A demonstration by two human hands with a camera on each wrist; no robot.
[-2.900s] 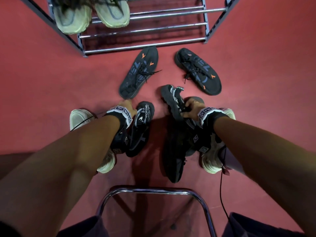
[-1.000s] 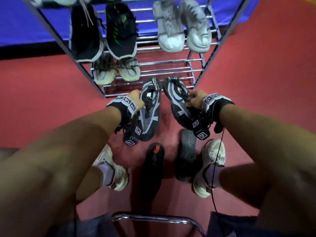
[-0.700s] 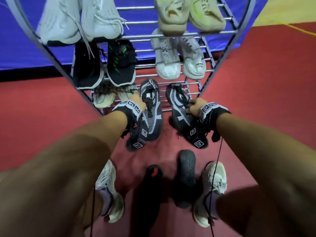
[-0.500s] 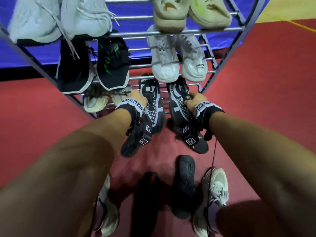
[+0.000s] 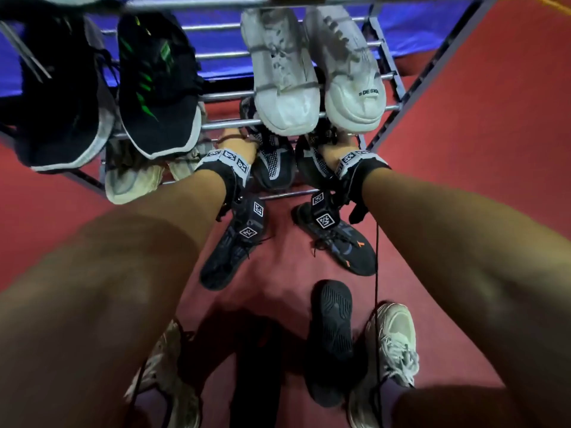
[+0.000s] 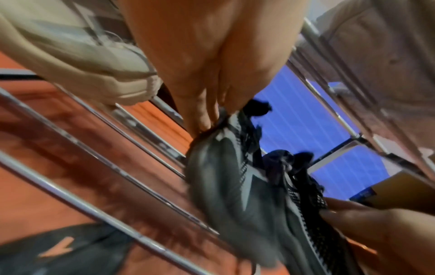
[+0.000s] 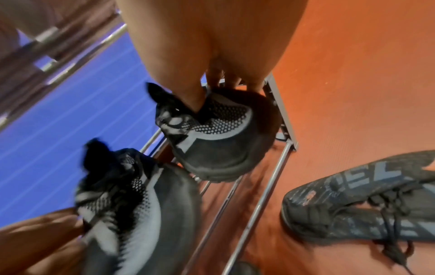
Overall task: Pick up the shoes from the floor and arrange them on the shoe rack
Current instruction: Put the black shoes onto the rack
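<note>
My left hand (image 5: pixel 239 143) and right hand (image 5: pixel 335 148) each grip one black-and-grey mesh shoe by its heel collar. Both reach under the white sneakers into the bottom tier of the metal shoe rack (image 5: pixel 287 194). The left shoe (image 5: pixel 275 163) and right shoe (image 5: pixel 310 163) sit side by side over the lowest bars. In the left wrist view my fingers (image 6: pixel 207 119) pinch the shoe (image 6: pixel 223 176). In the right wrist view my fingers (image 7: pixel 219 80) hold the other shoe (image 7: pixel 219 137). Whether the soles rest on the bars is unclear.
A black pair with orange marks (image 5: pixel 228 257) (image 5: pixel 343 245) lies on the red floor before the rack. A second dark pair (image 5: pixel 332 322) lies closer to me, sole up. White sneakers (image 5: pixel 284 72), black-green shoes (image 5: pixel 154 84) and beige sneakers (image 5: pixel 133 180) fill the rack. My own cream shoes (image 5: pixel 395 344) stand below.
Both hands lifted the mesh shoes off the floor and carried them forward, and now hold them under the white sneakers in the rack's bottom tier.
</note>
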